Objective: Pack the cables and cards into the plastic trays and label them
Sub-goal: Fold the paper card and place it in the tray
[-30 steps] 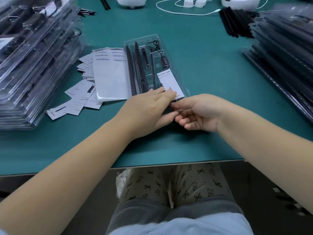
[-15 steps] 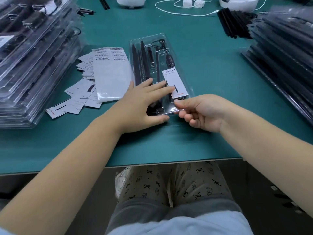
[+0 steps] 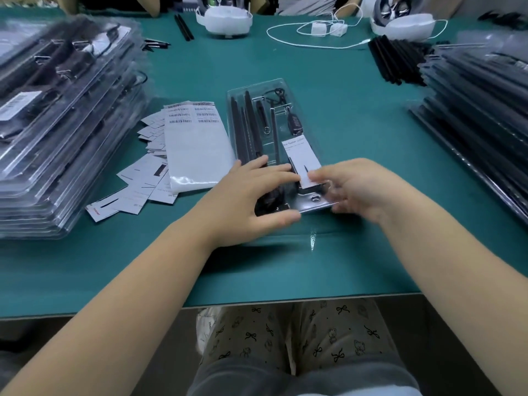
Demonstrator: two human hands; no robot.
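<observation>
A clear plastic tray (image 3: 288, 90) lies in the middle of the green table, holding black rods, cables and a white card (image 3: 300, 155). My left hand (image 3: 251, 195) rests flat on the tray's near left part, fingers straight, thumb at the near edge. My right hand (image 3: 354, 190) grips the tray's near right corner, with the thumb on the card's lower end and the fingers curled under the rim. A sheet of barcode labels (image 3: 194, 144) lies just left of the tray, over loose white cards (image 3: 134, 187).
A tall stack of packed clear trays (image 3: 57, 124) fills the left side. Another tray stack (image 3: 480, 110) stands at the right, with loose black rods (image 3: 394, 58) behind it. White devices and a white cable (image 3: 314, 38) lie at the far edge.
The tray has slid a little away from me and to the right. My right thumb has moved up onto the card's lower end. My left hand stays flat on the tray.
</observation>
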